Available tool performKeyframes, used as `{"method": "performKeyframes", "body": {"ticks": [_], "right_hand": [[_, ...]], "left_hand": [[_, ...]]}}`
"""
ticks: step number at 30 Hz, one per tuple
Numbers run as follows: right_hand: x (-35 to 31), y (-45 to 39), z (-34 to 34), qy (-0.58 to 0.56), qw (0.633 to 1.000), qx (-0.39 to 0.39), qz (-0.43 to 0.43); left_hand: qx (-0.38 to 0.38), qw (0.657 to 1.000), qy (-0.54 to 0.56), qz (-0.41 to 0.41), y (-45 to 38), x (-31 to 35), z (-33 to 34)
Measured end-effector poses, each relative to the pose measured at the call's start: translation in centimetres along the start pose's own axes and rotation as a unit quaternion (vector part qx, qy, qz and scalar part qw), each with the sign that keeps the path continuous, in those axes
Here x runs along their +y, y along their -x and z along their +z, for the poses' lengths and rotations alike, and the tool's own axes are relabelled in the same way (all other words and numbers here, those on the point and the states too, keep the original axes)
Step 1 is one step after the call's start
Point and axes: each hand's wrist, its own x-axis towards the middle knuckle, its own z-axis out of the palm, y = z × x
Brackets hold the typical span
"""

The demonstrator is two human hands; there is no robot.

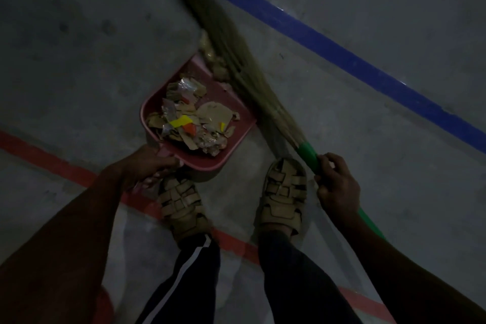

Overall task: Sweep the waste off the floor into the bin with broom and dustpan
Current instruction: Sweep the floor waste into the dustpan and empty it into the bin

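Left hand (147, 166) gripping pink plastic dustpan (236, 110) of paper scraps (189, 118); right hand (336, 187) gripping green-handled grass broom (231, 42), bristles slanting toward blue floor stripe (342, 52); tan sandals (284, 192) beside

dustpan (223, 102): pink, on floor, centre, mouth facing far-right | waste (189, 118): cardboard, foil, coloured scraps heaped inside | broom (236, 60): grass bristles, green handle, diagonal along pan's right edge

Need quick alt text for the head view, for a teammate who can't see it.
A person's left hand holds a pink dustpan full of paper scraps on a grey floor, while the right hand grips a green-handled broom sweeping brown debris at its mouth.
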Motion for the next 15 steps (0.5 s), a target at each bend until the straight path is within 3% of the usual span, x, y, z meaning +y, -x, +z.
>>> {"method": "performKeyframes", "body": {"ticks": [6, 15], "right_hand": [[0.8, 2.4, -0.6, -0.018, 0.998, -0.034, -0.049], [0.9, 0.4, -1.3, -0.078, 0.995, 0.062, 0.012]], "left_hand": [[0.000, 1.000, -0.025, -0.009, 0.4, 0.9, 0.2], [0.039, 0.999, -0.018, -0.005, 0.3, 3.3, 1.5]]}}
